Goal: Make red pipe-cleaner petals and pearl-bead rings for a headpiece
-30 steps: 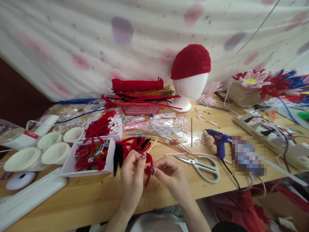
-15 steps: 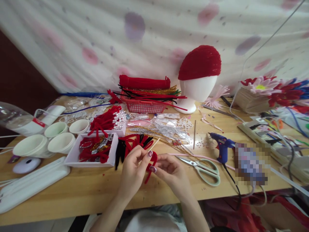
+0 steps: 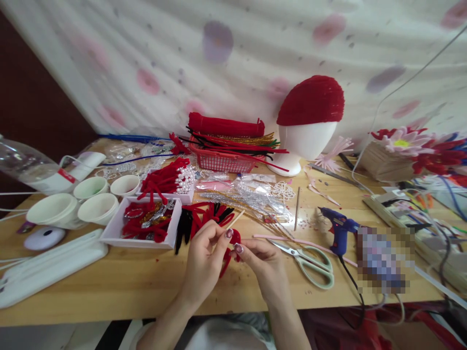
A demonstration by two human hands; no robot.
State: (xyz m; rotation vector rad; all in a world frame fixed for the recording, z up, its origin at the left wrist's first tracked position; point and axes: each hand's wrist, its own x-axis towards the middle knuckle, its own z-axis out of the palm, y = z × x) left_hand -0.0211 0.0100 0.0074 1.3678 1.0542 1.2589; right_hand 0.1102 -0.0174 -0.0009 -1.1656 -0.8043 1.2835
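Observation:
Close together above the front of the table, both hands work on a red pipe cleaner [image 3: 225,265]. My left hand [image 3: 206,258] pinches a thin wooden stick [image 3: 236,218] between thumb and fingers, its tip slanting up to the right. Beside the stick the pipe cleaner forms a small loop, with an end hanging below the fingertips. My right hand [image 3: 265,262] has thumb and fingers closed on the looped part of the pipe cleaner. Whether the loop goes around the stick is hidden by the fingers. Black and red pipe cleaner pieces [image 3: 204,214] lie just behind my left hand.
Scissors [image 3: 310,265] and a blue glue gun [image 3: 339,231] lie to the right. A white box [image 3: 140,243] of trimmings and paper cups [image 3: 98,209] stand left. Behind are a red basket [image 3: 224,161] of pipe cleaners and a white foam head [image 3: 308,141] in a red cap.
My right hand's fingers have shifted on the pipe cleaner, and its hanging end now looks more bent. The left hand keeps its pinch on the stick. The whole view has shifted slightly.

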